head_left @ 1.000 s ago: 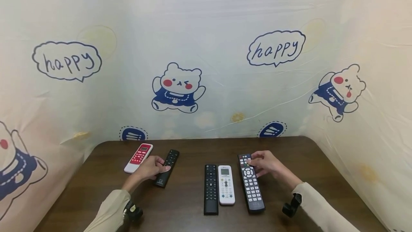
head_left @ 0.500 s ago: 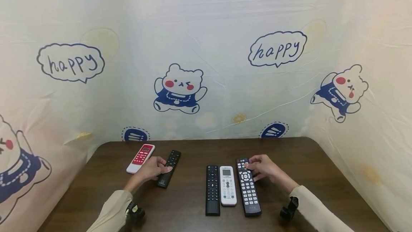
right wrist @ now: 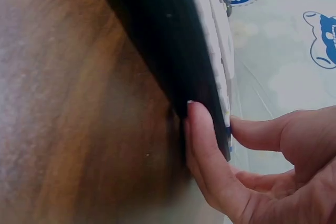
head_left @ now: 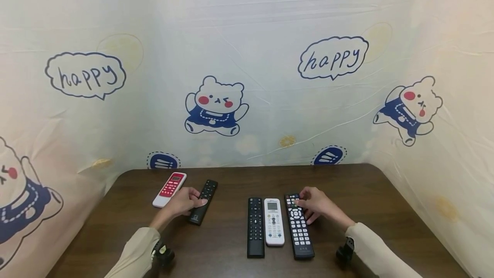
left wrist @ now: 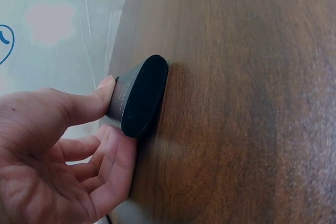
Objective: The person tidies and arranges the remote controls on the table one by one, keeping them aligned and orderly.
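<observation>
My left hand (head_left: 184, 200) holds a slim black remote control (head_left: 197, 214) near its middle, thumb on top and fingers along its left side. The left wrist view shows the end of this black remote (left wrist: 144, 98) close over the wood. With thumb and fingers, my right hand (head_left: 317, 203) pinches the upper end of a larger black remote with white buttons (head_left: 299, 229). Its dark side (right wrist: 168, 35) fills much of the right wrist view. Just left of it lies a white remote with a small screen (head_left: 274, 233), beside another black remote (head_left: 255, 243).
A white remote with a red button panel (head_left: 170, 190) lies beyond my left hand at the back left. Everything is on a brown wooden table (head_left: 224, 243). A patterned curtain (head_left: 270, 55) stands behind the table and along both sides.
The right hand has brought the white-buttoned remote a little left and nearer to me, narrowing its gap to the white remote. The left hand keeps its hold in place.
</observation>
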Available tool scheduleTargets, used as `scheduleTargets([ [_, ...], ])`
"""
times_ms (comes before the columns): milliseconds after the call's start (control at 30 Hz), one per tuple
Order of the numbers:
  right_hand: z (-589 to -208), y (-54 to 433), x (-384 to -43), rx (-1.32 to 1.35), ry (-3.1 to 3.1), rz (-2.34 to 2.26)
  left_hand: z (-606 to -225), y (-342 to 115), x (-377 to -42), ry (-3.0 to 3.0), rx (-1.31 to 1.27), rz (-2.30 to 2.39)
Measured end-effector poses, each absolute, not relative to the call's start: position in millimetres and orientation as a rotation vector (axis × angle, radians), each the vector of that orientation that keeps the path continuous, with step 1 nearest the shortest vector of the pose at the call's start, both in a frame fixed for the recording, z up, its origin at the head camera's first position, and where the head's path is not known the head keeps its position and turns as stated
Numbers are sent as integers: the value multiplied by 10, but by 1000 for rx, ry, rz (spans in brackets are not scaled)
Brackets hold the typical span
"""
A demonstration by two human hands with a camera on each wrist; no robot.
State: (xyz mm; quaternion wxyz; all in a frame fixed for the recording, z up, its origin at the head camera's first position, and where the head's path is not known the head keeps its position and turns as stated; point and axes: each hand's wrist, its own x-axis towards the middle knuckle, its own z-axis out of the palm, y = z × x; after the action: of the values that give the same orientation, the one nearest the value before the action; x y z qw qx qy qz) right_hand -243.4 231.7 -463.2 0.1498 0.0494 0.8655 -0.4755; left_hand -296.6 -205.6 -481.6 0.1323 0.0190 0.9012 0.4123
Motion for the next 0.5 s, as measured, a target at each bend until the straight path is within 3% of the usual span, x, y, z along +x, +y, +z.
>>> scheduleTargets([
  [500,-4560,2301,-2476,189,2470,-1300,-4799,-2046,-2988,2598,36,1183],
])
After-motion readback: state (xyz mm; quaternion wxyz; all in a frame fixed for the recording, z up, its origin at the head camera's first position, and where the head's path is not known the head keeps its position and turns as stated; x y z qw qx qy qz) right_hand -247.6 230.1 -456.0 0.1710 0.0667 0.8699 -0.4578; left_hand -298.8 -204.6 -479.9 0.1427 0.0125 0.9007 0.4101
